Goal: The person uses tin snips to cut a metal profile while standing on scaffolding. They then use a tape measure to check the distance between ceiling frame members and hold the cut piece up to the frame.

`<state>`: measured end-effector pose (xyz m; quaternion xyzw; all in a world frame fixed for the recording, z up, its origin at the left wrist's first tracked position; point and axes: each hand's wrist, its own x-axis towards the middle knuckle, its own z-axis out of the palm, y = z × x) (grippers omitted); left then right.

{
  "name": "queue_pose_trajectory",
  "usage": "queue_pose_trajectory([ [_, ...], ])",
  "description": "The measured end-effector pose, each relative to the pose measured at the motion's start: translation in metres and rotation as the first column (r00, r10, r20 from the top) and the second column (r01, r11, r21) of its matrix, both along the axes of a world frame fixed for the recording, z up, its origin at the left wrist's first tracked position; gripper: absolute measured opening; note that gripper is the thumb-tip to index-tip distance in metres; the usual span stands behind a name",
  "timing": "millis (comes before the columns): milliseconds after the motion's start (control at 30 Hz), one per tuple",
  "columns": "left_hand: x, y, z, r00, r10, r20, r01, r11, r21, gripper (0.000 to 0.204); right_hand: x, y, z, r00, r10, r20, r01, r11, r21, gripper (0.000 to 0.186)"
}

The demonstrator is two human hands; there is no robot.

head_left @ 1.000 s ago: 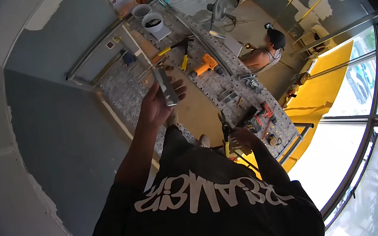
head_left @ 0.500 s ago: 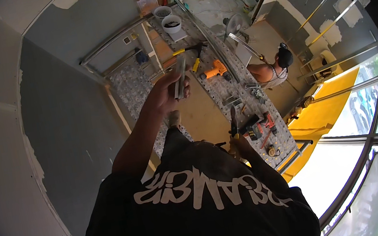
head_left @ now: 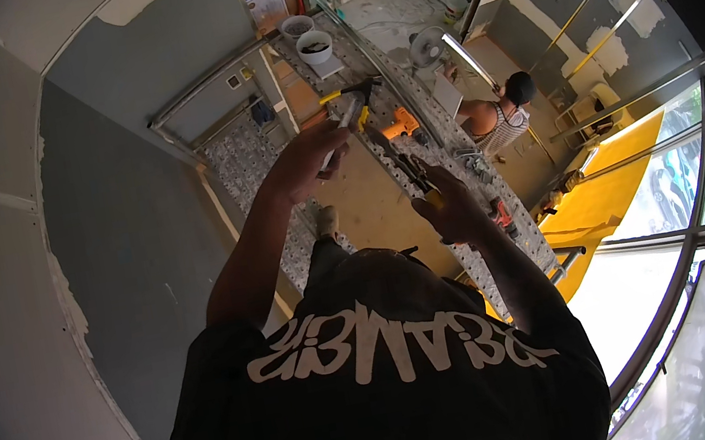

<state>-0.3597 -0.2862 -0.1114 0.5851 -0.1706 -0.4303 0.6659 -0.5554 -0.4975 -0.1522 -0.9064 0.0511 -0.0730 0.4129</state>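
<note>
My left hand (head_left: 314, 153) is closed around a short, pale metal channel piece (head_left: 350, 113), held up in front of me over the gap between two perforated metal planks. To its right, my right hand (head_left: 456, 209) grips a pair of snips (head_left: 405, 164) with dark blades and a yellow handle. The blades point up and left toward the channel piece, and I cannot tell whether they touch it. Just beyond my hands, a yellow-and-black hand tool (head_left: 334, 96) and an orange cordless drill (head_left: 401, 124) lie on the right plank (head_left: 452, 141).
White buckets (head_left: 314, 47) stand at the plank's far end. A red drill (head_left: 502, 212) lies near my right forearm. Below, right of the plank, another person (head_left: 501, 114) works beside a fan (head_left: 429, 46). A grey wall (head_left: 120, 214) rises on my left; windows (head_left: 666, 287) are at right.
My right hand has risen forward from near my waist, bringing the snips up toward the metal piece. My left hand has shifted slightly left and tilted the piece.
</note>
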Motion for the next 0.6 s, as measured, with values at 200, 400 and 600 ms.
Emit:
queue_pose_trajectory([
  [200,-0.005,0.007,-0.007,0.970,0.016,0.241,-0.043,0.993,0.109,0.027,0.003,0.009,0.005,0.996,0.084,-0.005,-0.084,0.996,0.008,0.061],
  [400,-0.006,0.016,0.000,0.933,-0.013,0.361,-0.041,0.989,0.143,0.026,0.004,0.017,0.011,0.993,0.116,0.030,-0.116,0.993,-0.018,0.059],
  [600,-0.008,0.020,0.009,0.920,-0.050,0.388,-0.019,0.985,0.170,0.028,0.002,0.017,0.007,0.990,0.124,0.068,-0.121,0.992,-0.047,0.058],
])
